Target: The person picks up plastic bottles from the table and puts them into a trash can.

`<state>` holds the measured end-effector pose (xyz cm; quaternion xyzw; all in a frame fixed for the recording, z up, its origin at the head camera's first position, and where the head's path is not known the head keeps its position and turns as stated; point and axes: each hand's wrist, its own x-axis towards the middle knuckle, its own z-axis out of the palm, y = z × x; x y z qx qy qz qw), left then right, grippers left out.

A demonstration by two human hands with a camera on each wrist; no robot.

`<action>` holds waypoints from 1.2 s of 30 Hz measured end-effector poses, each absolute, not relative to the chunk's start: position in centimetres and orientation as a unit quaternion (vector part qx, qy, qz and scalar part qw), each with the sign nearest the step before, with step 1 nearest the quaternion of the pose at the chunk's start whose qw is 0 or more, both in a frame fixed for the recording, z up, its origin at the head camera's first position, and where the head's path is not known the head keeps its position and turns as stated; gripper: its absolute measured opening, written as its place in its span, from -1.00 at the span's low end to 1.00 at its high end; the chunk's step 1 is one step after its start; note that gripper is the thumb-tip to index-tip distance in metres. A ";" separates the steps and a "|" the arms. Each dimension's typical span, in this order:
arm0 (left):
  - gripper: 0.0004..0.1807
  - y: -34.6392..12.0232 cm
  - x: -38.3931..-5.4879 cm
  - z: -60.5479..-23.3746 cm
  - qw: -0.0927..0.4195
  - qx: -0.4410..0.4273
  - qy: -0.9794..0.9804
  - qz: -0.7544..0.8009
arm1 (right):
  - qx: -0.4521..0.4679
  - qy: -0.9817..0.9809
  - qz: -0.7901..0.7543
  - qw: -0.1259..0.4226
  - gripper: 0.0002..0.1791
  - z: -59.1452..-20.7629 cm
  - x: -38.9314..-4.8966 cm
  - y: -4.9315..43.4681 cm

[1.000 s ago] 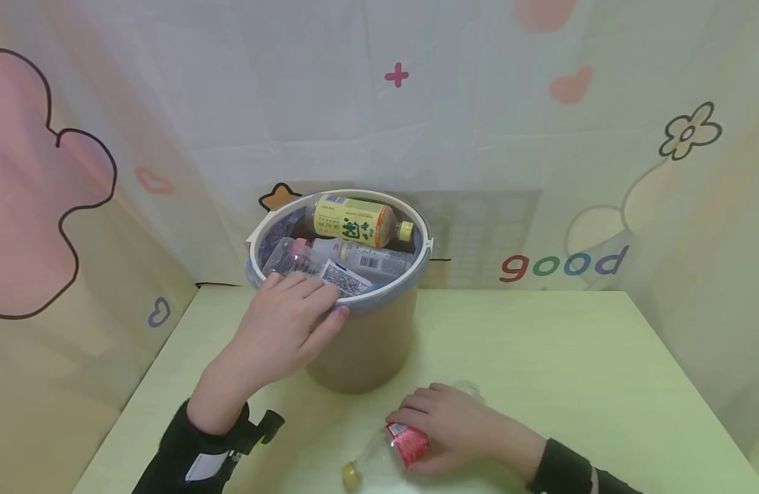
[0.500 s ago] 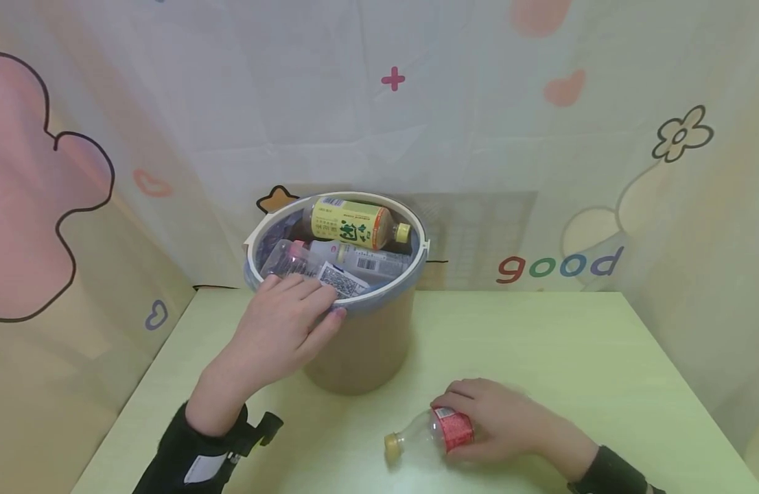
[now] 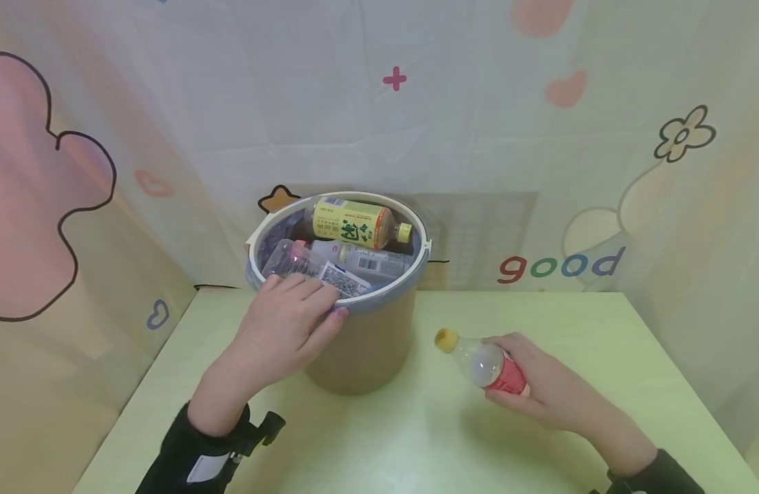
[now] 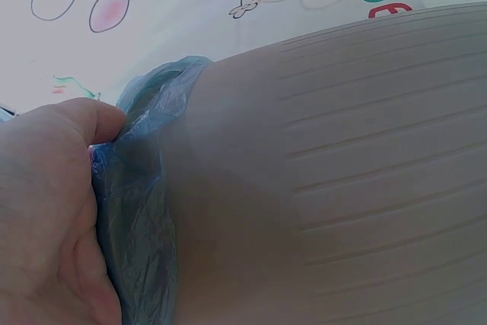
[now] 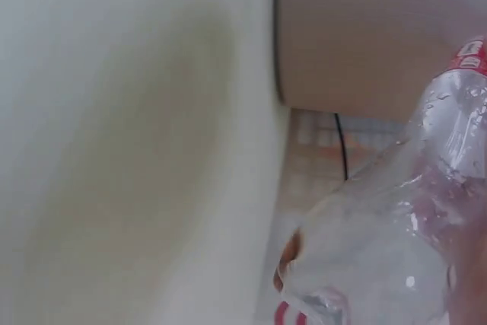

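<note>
A clear plastic bottle [image 3: 478, 360] with a yellow cap and red label is in my right hand [image 3: 555, 387], thumb on one side and fingers on the other. It is held above the table, tilted, its cap toward the bin. The right wrist view shows the bottle's clear, dented base end [image 5: 373, 249] close up. My left hand [image 3: 287, 322] grips the near rim of a tan trash bin [image 3: 370, 350]. In the left wrist view its thumb lies over the blue bag [image 4: 141, 218] lining the bin; the other fingertips are hidden.
Inside the bin lie a yellow-labelled bottle [image 3: 348, 221], a grey-white bottle [image 3: 382, 261] and a clear bottle [image 3: 287, 257] with a pink cap. The bin stands on a pale table [image 3: 528, 315], close to a printed curtain [image 3: 466, 137] behind it.
My right hand has moved the bottle from the table's front edge to the right, then up and farther back, lifting it off the table. My left hand stays on the bin rim.
</note>
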<state>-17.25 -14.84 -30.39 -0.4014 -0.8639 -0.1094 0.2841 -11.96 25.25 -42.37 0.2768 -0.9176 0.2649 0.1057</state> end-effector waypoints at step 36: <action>-0.74 -14.8 -17.4 -30.6 0.290 -0.399 -0.862 -0.114 | 0.309 -0.849 0.271 0.332 -0.17 -22.1 -19.5 15.1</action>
